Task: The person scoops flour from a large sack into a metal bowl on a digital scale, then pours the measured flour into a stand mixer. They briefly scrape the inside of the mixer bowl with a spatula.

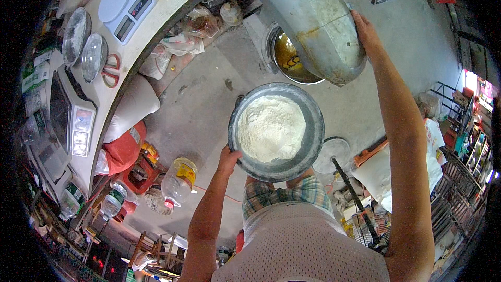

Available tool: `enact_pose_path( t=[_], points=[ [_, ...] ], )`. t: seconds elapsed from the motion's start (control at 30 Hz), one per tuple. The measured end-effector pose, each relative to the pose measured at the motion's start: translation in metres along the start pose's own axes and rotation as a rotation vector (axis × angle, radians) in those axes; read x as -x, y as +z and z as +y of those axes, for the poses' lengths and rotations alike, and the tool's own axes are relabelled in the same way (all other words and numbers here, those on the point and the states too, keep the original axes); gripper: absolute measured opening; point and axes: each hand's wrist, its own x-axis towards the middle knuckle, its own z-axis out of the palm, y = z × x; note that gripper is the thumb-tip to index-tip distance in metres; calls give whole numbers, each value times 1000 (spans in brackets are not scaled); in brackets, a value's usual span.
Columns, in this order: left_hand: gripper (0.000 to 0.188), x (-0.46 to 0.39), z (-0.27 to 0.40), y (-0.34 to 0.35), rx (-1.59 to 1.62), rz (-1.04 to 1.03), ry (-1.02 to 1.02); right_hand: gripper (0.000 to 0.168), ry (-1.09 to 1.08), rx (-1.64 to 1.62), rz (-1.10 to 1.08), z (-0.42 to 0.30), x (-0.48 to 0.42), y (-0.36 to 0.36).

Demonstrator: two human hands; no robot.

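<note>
My left hand [228,160] grips the rim of a dark round basin [316,141] at its lower left. White flour-like powder [271,128] lies in the basin, which is in front of my body. My right hand [364,33] is against the right side of a large grey metal machine housing [321,27] at the top; its fingertips are partly hidden behind the edge. Partly under the housing, a metal bowl [313,81] holds a yellow-brown mass with a dark spiral metal hook [291,62].
At left, a white table [135,53] bears a kitchen scale [124,9], red-handled scissors [112,71] and a larger scale [80,125]. On the floor are a large plastic bottle [180,180], white sacks [135,105] and a red crate [139,174]. A round stand base [332,152] is at right.
</note>
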Motion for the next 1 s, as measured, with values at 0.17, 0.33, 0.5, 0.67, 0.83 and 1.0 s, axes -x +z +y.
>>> enact_pose_path(
  t=[0.17,0.33,0.5,0.67,0.83,1.0],
  points=[
    [46,5,10,6,21,1,8,58,141,-184,-245,21,-18,-13],
    [47,4,5,3,-6,8,10,67,193,-116,-223,9,-11,-6],
    [47,2,5,4,-19,9,12,68,150,-101,-195,13,-13,-6],
    [49,5,13,8,-9,29,-2,67,104,-98,-196,27,-24,-7],
    [49,-1,4,4,-12,23,-32,65,133,-105,-180,23,-21,-5],
    [47,-1,4,5,-7,6,-5,67,116,-93,-153,16,-14,0]
  ],
)
